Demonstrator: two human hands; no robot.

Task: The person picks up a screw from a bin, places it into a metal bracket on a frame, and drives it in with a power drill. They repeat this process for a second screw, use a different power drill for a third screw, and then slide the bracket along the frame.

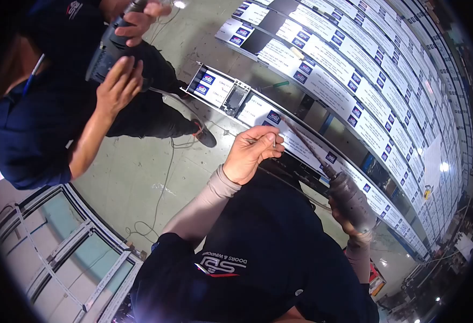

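Note:
My left hand is raised in front of my chest, its thumb and fingers pinched on small thin metal pieces that look like screws. Gripped in my right hand is a power drill. Its long bit points up and left, the tip close to my left fingers. Beneath both hands runs a long profile covered in printed white film. A dark rectangular fitting sits across it near its far end. Part of my right hand is hidden behind the drill.
At the left stands a co-worker, whose hands hold another drill. Many film-covered profiles lie in rows at the right. Glazed frames stand at lower left. A cable trails over the floor.

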